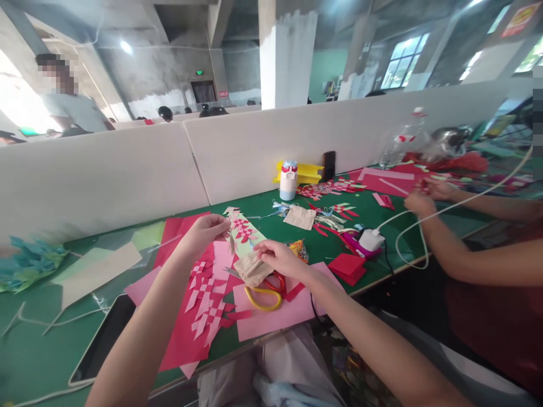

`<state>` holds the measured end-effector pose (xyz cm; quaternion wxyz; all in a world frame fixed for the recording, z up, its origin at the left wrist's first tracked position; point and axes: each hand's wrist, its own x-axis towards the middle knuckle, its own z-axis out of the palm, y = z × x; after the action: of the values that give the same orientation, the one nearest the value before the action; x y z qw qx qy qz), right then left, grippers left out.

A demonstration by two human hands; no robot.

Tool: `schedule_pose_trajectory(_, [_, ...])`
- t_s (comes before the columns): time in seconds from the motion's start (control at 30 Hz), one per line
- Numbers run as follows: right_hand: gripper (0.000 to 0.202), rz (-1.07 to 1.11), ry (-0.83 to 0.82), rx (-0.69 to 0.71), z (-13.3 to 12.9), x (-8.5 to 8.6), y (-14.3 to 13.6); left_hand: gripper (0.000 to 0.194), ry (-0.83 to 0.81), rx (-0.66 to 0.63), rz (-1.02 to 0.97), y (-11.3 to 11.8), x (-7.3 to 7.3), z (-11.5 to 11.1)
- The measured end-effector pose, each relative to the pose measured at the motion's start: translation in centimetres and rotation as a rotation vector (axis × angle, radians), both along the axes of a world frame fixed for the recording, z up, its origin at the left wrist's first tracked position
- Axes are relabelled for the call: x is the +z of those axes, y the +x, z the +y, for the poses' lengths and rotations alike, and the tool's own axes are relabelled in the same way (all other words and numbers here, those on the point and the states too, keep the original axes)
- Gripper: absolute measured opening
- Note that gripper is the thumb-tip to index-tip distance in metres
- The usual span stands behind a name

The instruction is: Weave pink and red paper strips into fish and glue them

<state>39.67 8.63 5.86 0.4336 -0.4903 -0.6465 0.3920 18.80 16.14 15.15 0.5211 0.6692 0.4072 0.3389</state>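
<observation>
My left hand [211,227] is raised over the papers in a pinch. Thin strands like a small tassel [232,244] hang from its fingertips. My right hand [278,259] hovers at a crumpled beige packet [251,269], its fingers curled together; what they hold, if anything, I cannot make out. Below the packet lie scissors with a yellow handle loop [267,299] and a red one. Woven pink-and-red paper fish shapes [210,302] lie on red paper [178,339], and another woven piece [244,230] rests on a pale green strip between my hands.
A phone [102,339] lies at the left. Further back stand a can [289,181] and a yellow holder [309,172] before a white partition [127,169]. To the right are a charger with a white cable [371,239] and a co-worker's hands [424,198] over paper strips.
</observation>
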Motion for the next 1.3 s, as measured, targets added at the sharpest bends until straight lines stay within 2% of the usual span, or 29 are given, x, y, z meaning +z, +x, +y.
schedule_pose_trajectory(0.07, [0.027,0.044,0.047,-0.063,0.8,0.6,-0.2,0.035,-0.01,-0.017,-0.004,-0.1,0.4,-0.4])
schedule_pose_trajectory(0.1, [0.027,0.086,0.058,-0.047,1.1,1.1,-0.5,0.035,-0.015,-0.025,-0.002,-0.1,0.5,-0.6])
schedule_pose_trajectory(0.23, [0.035,0.26,0.042,0.182,1.9,3.7,-3.1,0.032,0.009,-0.068,0.027,-0.2,0.8,-1.4])
schedule_pose_trajectory(0.33, [0.042,0.34,-0.097,0.322,1.5,4.6,-5.0,0.031,0.052,-0.068,0.051,-0.6,0.7,-1.8])
schedule_pose_trajectory(0.43, [0.042,0.361,-0.202,0.363,0.6,4.3,-5.9,0.032,0.086,-0.003,0.043,-1.4,0.3,-1.8])
schedule_pose_trajectory(0.6, [0.043,0.365,-0.232,0.46,-1.0,2.1,-6.2,0.033,0.058,0.072,0.009,-3.0,-0.5,-2.0])
schedule_pose_trajectory(0.67, [0.043,0.286,-0.261,0.556,-1.4,1.5,-5.8,0.033,0.05,0.084,0.001,-3.4,-0.7,-2.3])
schedule_pose_trajectory(0.77, [0.037,0.011,-0.341,0.747,-1.6,1.5,-4.5,0.031,0.058,0.066,-0.011,-3.8,-0.7,-3.3])
schedule_pose_trajectory(0.8, [0.034,-0.038,-0.317,0.713,-1.6,1.8,-4.0,0.03,0.058,0.051,-0.013,-3.9,-0.7,-3.7])
schedule_pose_trajectory(0.9, [0.032,0.026,-0.209,0.455,-1.3,3.0,-3.1,0.028,0.043,0.018,-0.012,-4.1,-1.0,-5.0])
schedule_pose_trajectory(0.97, [0.038,0.015,-0.133,0.387,-1.3,3.4,-3.6,0.025,0.032,0.002,-0.012,-4.2,-1.4,-5.7])
schedule_pose_trajectory(1.03, [0.049,-0.003,-0.079,0.404,-1.4,3.2,-4.8,0.024,0.022,-0.01,-0.022,-4.3,-2.0,-6.3])
schedule_pose_trajectory(1.1, [0.038,0.029,-0.068,0.411,-1.8,2.4,-6.3,0.024,0.004,-0.003,-0.033,-4.4,-2.7,-6.6])
schedule_pose_trajectory(1.17, [0.034,0.134,-0.128,0.411,-2.4,1.4,-7.7,0.026,-0.018,0.034,-0.055,-4.5,-3.4,-6.8])
schedule_pose_trajectory(1.3, [0.041,0.332,-0.251,0.444,-3.6,0.1,-9.0,0.027,-0.051,0.15,-0.157,-5.0,-4.6,-6.9])
